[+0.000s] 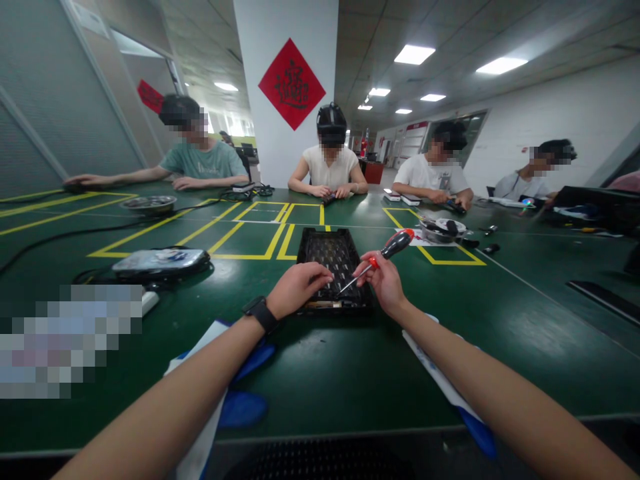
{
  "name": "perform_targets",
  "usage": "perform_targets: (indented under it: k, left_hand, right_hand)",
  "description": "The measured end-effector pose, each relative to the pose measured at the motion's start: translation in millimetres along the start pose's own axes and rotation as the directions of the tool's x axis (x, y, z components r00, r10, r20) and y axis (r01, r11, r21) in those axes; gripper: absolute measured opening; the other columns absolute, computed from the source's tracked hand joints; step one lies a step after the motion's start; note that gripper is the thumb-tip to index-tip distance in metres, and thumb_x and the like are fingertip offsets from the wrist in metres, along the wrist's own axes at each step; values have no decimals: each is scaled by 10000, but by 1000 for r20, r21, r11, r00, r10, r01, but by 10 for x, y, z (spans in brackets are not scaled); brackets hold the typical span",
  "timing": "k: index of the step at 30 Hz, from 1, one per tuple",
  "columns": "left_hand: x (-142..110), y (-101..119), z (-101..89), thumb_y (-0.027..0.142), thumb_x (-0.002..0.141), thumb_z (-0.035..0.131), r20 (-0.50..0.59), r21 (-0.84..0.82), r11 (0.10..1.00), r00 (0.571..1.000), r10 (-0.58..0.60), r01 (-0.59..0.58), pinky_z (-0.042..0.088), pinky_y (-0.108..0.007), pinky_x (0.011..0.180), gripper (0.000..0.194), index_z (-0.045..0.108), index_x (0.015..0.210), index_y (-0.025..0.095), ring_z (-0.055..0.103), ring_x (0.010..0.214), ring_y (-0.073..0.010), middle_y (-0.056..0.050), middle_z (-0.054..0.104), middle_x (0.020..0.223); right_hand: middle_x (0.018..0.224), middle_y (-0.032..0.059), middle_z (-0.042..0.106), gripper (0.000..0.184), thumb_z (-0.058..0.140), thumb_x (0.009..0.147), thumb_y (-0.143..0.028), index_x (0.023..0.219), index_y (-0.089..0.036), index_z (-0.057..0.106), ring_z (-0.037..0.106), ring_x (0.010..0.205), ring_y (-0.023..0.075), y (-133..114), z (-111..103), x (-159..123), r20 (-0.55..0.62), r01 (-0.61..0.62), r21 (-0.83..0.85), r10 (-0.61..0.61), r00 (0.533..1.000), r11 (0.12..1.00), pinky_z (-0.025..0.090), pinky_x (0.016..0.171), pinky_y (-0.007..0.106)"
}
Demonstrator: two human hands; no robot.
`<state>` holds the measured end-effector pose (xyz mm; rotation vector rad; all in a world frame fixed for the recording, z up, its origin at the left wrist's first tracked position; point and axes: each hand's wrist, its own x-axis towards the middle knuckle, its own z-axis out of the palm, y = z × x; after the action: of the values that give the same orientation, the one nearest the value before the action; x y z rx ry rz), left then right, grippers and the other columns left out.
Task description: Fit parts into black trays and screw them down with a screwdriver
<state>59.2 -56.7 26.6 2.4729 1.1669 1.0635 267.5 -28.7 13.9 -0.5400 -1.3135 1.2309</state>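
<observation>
A black rectangular device with a perforated top (pixel 327 257) lies on the green table (pixel 350 373) in front of me. My left hand (pixel 296 289), a dark watch on its wrist, rests closed on the device's near edge, fingers pressed onto it. My right hand (pixel 383 277) grips a screwdriver (pixel 387 252) with a red and black handle. Its metal tip slants down-left onto the device's near right part.
White and blue sheets (pixel 240 393) lie under my forearms. A wrapped flat device (pixel 160 261) with cables sits at left, a metal bowl (pixel 149 203) farther back. A bowl of parts (pixel 444 230) stands at right. Several people sit across the table, hands on small items. Yellow lines mark the table.
</observation>
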Motion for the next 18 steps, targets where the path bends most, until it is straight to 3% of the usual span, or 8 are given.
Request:
perform_targets:
  k: [6,13,18]
  left_hand:
    - [-10,16,-14,297,856,468,0,73,996,999,46,-46,419,-281,803,219,636,949,192,568,849,-156,-45,639,900]
    - [4,68,-48,284,891,390,77,193,966,984,161,-173,410,-278,782,259,622,970,198,541,851,-153,-45,602,873]
    - [7,77,-45,236,884,386,101,207,960,980,169,-187,416,-275,772,257,615,993,196,528,852,-149,-50,565,879]
  right_hand:
    - [631,22,649,299,372,864,-440,859,-182,522,562,463,124,-17,2,-11,6,10,-7,-10,1000,1000,435,492,252]
    - [638,24,652,299,375,862,-437,858,-178,524,567,466,125,-5,-11,-1,32,-3,9,2,999,1000,438,488,251]
    - [638,21,653,299,379,859,-447,857,-182,519,562,464,120,5,-22,1,28,-3,6,3,1000,1000,438,483,245]
